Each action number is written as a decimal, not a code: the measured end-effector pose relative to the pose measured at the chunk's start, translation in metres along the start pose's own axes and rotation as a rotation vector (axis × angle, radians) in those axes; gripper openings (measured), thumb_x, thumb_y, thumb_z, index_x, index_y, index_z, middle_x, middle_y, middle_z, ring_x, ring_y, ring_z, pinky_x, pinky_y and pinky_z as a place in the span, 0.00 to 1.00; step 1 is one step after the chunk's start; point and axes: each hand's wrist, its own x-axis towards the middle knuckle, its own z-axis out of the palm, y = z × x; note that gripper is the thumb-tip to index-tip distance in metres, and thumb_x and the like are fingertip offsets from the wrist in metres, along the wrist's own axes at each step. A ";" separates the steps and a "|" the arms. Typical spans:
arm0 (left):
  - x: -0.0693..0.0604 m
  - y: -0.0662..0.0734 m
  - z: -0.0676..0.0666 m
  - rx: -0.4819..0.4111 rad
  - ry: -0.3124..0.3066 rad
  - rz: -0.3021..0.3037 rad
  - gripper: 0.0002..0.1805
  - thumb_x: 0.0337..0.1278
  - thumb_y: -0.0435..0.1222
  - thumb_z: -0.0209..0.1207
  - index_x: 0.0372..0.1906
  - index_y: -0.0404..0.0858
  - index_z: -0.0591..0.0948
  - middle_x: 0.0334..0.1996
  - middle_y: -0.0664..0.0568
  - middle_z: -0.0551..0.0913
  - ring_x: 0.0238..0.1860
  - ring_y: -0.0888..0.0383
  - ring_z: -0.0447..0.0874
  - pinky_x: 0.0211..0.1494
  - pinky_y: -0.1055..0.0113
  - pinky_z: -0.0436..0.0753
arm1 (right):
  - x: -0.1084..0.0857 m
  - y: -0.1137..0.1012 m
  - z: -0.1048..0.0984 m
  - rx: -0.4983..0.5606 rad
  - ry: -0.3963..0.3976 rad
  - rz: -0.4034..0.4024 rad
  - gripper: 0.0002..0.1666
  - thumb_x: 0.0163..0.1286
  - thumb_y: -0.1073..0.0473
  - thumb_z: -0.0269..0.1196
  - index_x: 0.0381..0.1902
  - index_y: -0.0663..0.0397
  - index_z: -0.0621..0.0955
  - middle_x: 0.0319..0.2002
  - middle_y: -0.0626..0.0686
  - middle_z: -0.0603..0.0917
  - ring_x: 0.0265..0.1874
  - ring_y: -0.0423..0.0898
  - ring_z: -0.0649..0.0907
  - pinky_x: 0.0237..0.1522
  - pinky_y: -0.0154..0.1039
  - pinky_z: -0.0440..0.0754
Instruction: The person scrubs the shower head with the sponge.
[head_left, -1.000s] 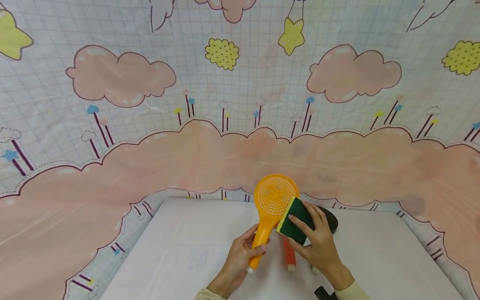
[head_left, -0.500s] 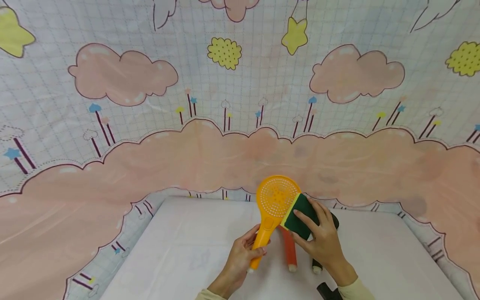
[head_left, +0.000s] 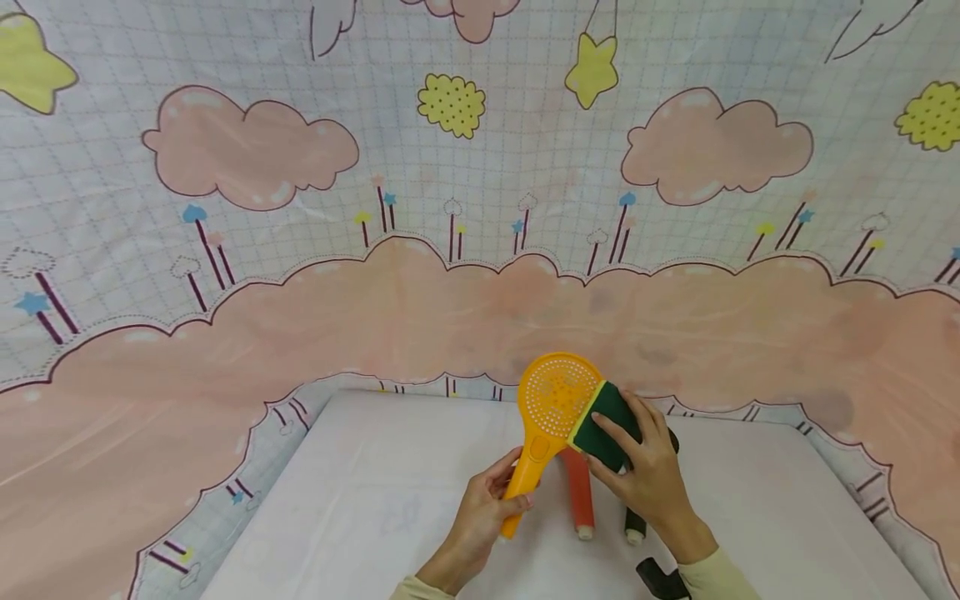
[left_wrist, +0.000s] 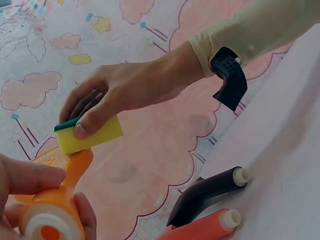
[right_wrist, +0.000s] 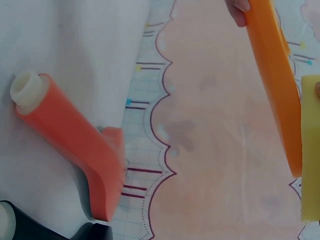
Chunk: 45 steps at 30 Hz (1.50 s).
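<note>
My left hand (head_left: 480, 512) grips the handle of a yellow-orange shower head (head_left: 558, 396), its perforated round face tilted up toward the head camera. In my right hand (head_left: 652, 475) is a green and yellow sponge (head_left: 611, 425), pinched between thumb and fingers. The sponge's yellow side meets the right rim of the shower head. From the left wrist view, the sponge (left_wrist: 92, 137) sits against the orange head's edge, thumb on its yellow face. The right wrist view shows the shower head (right_wrist: 272, 85) side-on beside the sponge (right_wrist: 311, 150); most of the right hand is out of that frame.
A red shower head (head_left: 579, 496) lies on the white table (head_left: 360, 475) just behind the hands. Beside it lies a black one (head_left: 634, 525), partly hidden by the right hand. A patterned cloth (head_left: 450, 317) hangs behind the table. A dark wrist device (head_left: 660, 577) sits at the right cuff.
The sponge and right hand have shifted slightly up and right along the shower head's rim. The shower head has moved slightly right, still in the left hand.
</note>
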 end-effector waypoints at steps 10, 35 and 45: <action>0.001 0.000 0.000 0.037 -0.007 0.014 0.37 0.55 0.24 0.60 0.72 0.39 0.67 0.53 0.44 0.80 0.49 0.56 0.80 0.51 0.67 0.79 | -0.008 -0.016 0.003 0.004 -0.103 -0.011 0.33 0.66 0.28 0.52 0.53 0.42 0.84 0.67 0.64 0.71 0.63 0.62 0.68 0.54 0.56 0.80; -0.009 -0.001 -0.005 0.051 -0.030 -0.045 0.36 0.55 0.24 0.61 0.71 0.40 0.69 0.56 0.45 0.78 0.51 0.52 0.79 0.53 0.65 0.81 | -0.005 -0.001 -0.003 -0.012 -0.095 -0.010 0.35 0.66 0.27 0.52 0.53 0.45 0.84 0.67 0.65 0.70 0.62 0.64 0.69 0.50 0.64 0.79; -0.014 -0.004 -0.006 0.043 -0.040 -0.088 0.36 0.55 0.24 0.62 0.71 0.40 0.69 0.58 0.45 0.77 0.50 0.56 0.79 0.53 0.64 0.81 | -0.003 0.007 -0.002 -0.017 -0.001 -0.003 0.34 0.67 0.29 0.53 0.53 0.48 0.84 0.65 0.69 0.71 0.60 0.68 0.70 0.43 0.69 0.80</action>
